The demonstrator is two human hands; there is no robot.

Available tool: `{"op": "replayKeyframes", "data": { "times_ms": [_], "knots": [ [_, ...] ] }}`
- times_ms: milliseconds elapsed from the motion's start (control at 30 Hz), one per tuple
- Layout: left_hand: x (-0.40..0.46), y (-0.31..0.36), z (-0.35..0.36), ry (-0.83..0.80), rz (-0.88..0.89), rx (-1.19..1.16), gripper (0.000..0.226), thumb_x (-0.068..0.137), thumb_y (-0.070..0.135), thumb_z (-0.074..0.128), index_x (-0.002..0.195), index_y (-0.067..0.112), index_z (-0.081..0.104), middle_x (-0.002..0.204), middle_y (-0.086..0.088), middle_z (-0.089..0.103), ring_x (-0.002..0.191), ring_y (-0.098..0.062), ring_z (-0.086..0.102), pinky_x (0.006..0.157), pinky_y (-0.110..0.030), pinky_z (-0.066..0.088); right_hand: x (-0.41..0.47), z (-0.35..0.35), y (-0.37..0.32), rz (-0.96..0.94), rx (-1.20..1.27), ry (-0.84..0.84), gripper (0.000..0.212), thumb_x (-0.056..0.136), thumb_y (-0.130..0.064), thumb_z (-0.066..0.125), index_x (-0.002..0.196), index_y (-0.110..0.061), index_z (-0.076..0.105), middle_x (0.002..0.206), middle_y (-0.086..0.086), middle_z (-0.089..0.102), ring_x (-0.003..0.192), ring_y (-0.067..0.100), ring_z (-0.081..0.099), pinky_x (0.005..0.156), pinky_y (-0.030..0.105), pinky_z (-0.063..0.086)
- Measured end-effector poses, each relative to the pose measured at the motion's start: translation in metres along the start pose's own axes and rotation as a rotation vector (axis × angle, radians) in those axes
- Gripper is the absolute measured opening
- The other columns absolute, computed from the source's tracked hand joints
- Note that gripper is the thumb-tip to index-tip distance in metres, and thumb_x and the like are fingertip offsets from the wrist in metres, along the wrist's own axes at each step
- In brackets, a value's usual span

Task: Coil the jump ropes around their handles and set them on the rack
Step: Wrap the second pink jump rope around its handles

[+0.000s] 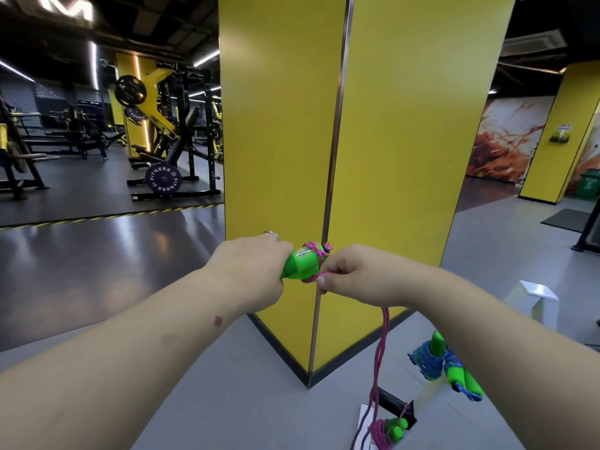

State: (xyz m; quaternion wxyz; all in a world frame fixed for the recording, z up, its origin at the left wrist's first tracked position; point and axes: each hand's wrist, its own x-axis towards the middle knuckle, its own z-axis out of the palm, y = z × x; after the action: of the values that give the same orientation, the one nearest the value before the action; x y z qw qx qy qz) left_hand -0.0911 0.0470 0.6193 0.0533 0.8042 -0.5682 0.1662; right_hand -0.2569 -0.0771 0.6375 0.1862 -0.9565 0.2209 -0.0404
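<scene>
Item, in hand: green handles [300, 264], smooth glossy plastic, tapered, held level in front of me before the corner of a yellow pillar [285, 125]. My left hand [250, 267] is curled round their left end, a ring on one finger. A few turns of pink rope [316, 251], braided cord with flecks of other colour, lie round the right end of the handles.

Item: my right hand [354, 277], just right of the handles, fingers curled, thumb and forefinger pinching the pink rope where it leaves the turns. From under this hand the rope hangs slack in two strands, down toward the floor near me.

Item, low and near, right of centre: a second bundle [388, 431], pink cord wound in a rough knot about green handles, lying by a black bar [394, 405] and a white sheet [363, 417]. Whether the hanging strands join it I cannot tell.

Item, far right, on the pale surface: a blue rope bundle [428, 360], braided blue cord wound thick round green handles with rounded matt ends.

Item: white angular stand [539, 297], folded-sheet shape, right.

Surroundings: grey polished floor [97, 254], black-and-yellow hazard strip, dark steel weight racks [168, 131] far left with a round plate [163, 178].
</scene>
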Motion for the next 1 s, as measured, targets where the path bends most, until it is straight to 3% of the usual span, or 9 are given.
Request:
{"op": "replayKeyframes", "data": {
  "times_ms": [233, 367, 500, 600, 733, 800, 867, 1000],
  "knots": [
    [-0.006, -0.002, 0.001, -0.171, 0.165, 0.093, 0.024, 0.086, 0.014, 0.052, 0.094, 0.034, 0.041, 0.107, 0.004, 0.051, 0.093, -0.023, 0.061, 0.072, -0.036, 0.05, -0.003, -0.027, 0.004, -0.132, 0.077, 0.024, 0.015, 0.087, -0.043, 0.074, 0.084, -0.028, 0.075, 0.062, -0.012, 0.053, 0.055, 0.007, 0.043, 0.055, 0.027, 0.036],
    [-0.007, 0.0, -0.003, -0.17, 0.27, -0.011, 0.022, 0.081, 0.013, 0.053, 0.088, 0.031, 0.043, 0.101, 0.007, 0.051, 0.089, -0.021, 0.057, 0.07, -0.037, 0.05, 0.009, -0.025, 0.019, -0.126, 0.397, 0.072, 0.018, 0.079, -0.032, 0.083, 0.084, -0.018, 0.075, 0.06, -0.003, 0.052, 0.055, 0.018, 0.039, 0.051, 0.03, 0.032],
    [-0.006, -0.007, -0.012, -0.135, 0.275, -0.335, 0.015, 0.076, 0.009, 0.054, 0.081, 0.024, 0.051, 0.088, 0.006, 0.053, 0.085, -0.019, 0.056, 0.073, -0.048, 0.051, 0.021, -0.006, 0.038, -0.066, 0.821, 0.028, 0.014, 0.087, -0.026, 0.073, 0.086, -0.012, 0.072, 0.057, 0.0, 0.039, 0.051, 0.014, 0.025, 0.047, 0.025, 0.02],
    [-0.007, -0.008, -0.018, -0.095, 0.213, -0.518, 0.017, 0.078, 0.004, 0.057, 0.084, 0.02, 0.057, 0.083, 0.001, 0.058, 0.081, -0.021, 0.058, 0.071, -0.049, 0.051, 0.026, 0.015, 0.041, 0.008, 0.914, -0.03, 0.037, 0.098, -0.015, 0.06, 0.062, -0.023, 0.066, 0.055, -0.001, 0.037, 0.05, 0.012, 0.019, 0.051, 0.029, 0.01],
    [-0.009, -0.01, -0.014, -0.074, 0.146, -0.626, 0.037, 0.08, 0.006, 0.06, 0.105, 0.033, 0.058, 0.088, 0.005, 0.064, 0.075, -0.015, 0.062, 0.064, -0.041, 0.054, 0.027, 0.031, 0.042, 0.114, 1.006, -0.055, 0.05, 0.105, -0.018, 0.048, 0.057, -0.024, 0.06, 0.056, -0.004, 0.031, 0.05, 0.011, 0.016, 0.05, 0.027, 0.009],
    [-0.01, -0.012, -0.009, -0.029, 0.128, -0.662, 0.04, 0.083, 0.008, 0.061, 0.107, 0.039, 0.053, 0.088, 0.006, 0.064, 0.068, -0.013, 0.06, 0.059, -0.038, 0.051, 0.025, 0.034, 0.044, 0.131, 1.007, -0.074, 0.041, 0.105, -0.025, 0.049, 0.068, -0.023, 0.066, 0.061, -0.003, 0.026, 0.054, 0.012, 0.013, 0.05, 0.027, 0.009],
    [-0.008, -0.014, -0.006, 0.027, 0.108, -0.676, 0.04, 0.085, 0.012, 0.062, 0.109, 0.041, 0.05, 0.087, 0.006, 0.065, 0.067, -0.015, 0.06, 0.059, -0.04, 0.051, 0.022, 0.037, 0.046, 0.146, 0.98, -0.098, 0.029, 0.102, -0.038, 0.054, 0.093, -0.016, 0.072, 0.065, -0.002, 0.025, 0.056, 0.013, 0.014, 0.047, 0.025, 0.013],
    [-0.004, -0.016, -0.002, 0.069, 0.068, -0.524, 0.043, 0.09, 0.02, 0.063, 0.123, 0.038, 0.041, 0.091, 0.003, 0.066, 0.073, -0.02, 0.063, 0.063, -0.043, 0.054, 0.017, 0.039, 0.041, 0.132, 0.846, -0.125, 0.037, 0.103, -0.04, 0.05, 0.11, -0.008, 0.068, 0.063, -0.003, 0.027, 0.053, 0.012, 0.02, 0.044, 0.022, 0.02]
  ]
}}
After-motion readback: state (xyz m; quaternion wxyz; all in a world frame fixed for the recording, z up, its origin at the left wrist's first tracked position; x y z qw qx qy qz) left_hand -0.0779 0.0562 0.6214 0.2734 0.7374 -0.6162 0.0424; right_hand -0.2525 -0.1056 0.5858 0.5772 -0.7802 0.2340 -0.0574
